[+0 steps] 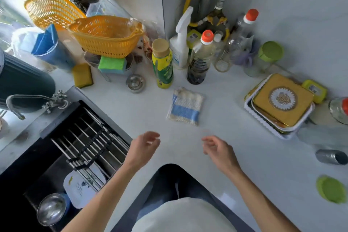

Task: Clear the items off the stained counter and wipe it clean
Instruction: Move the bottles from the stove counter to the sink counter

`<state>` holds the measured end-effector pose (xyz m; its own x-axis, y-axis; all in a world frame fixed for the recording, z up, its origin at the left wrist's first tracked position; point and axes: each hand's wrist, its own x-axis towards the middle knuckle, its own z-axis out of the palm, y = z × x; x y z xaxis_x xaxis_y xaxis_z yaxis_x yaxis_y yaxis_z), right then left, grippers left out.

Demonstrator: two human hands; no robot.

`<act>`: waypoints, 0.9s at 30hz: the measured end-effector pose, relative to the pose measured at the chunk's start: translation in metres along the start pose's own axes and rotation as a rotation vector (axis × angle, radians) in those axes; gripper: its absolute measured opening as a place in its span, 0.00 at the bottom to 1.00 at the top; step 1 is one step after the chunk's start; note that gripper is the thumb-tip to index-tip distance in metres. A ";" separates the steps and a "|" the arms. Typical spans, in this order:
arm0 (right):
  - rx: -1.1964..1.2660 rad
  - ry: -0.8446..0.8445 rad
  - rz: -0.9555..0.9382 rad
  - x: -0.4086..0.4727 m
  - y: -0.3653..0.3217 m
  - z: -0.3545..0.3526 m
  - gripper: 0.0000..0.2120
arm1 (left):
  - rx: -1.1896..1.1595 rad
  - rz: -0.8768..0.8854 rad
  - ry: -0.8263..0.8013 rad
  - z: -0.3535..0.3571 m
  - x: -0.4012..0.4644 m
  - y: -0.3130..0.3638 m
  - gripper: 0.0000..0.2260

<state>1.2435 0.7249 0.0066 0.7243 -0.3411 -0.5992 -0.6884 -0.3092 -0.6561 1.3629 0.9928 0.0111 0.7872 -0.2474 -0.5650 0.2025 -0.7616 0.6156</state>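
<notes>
A folded white and blue cloth [185,106] lies flat on the white counter [254,156] near the middle. My left hand [143,148] hovers over the counter's front edge, below and left of the cloth, fingers loosely curled and empty. My right hand [219,149] hovers below and right of the cloth, fingers apart, holding nothing. Behind the cloth stand a yellow-green bottle [163,64], a white spray bottle [179,43] and a dark sauce bottle [200,58]. A gold tin [282,100] sits in a white tray [252,111] at the right.
A black sink [47,156] with a rack, a ladle and a white lid lies at the left, with a tap [56,100]. Orange baskets [105,36], sponges [82,75] and a sink strainer [135,83] crowd the back left. A green lid [330,191], a metal cup [331,156] and jars sit right.
</notes>
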 end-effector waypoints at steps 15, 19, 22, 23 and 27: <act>0.221 0.187 0.288 -0.140 0.091 0.022 0.05 | 0.422 0.036 -0.324 0.026 -0.077 -0.083 0.07; 0.342 0.283 0.405 -0.189 0.131 0.061 0.05 | 0.620 0.168 -0.491 0.037 -0.072 -0.073 0.09; 0.470 0.380 0.547 -0.238 0.172 0.101 0.06 | 0.802 0.288 -0.620 0.059 -0.075 -0.054 0.09; 0.516 0.406 0.604 -0.256 0.185 0.115 0.06 | 0.845 0.318 -0.659 0.068 -0.077 -0.046 0.10; 0.801 0.595 0.837 -0.329 0.230 0.174 0.07 | 0.978 0.423 -0.785 0.120 -0.094 -0.007 0.13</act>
<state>0.8533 0.9202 -0.0271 -0.1811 -0.5740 -0.7986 -0.5565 0.7293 -0.3980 1.2180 0.9492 -0.0058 0.0744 -0.5979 -0.7981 -0.7349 -0.5738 0.3614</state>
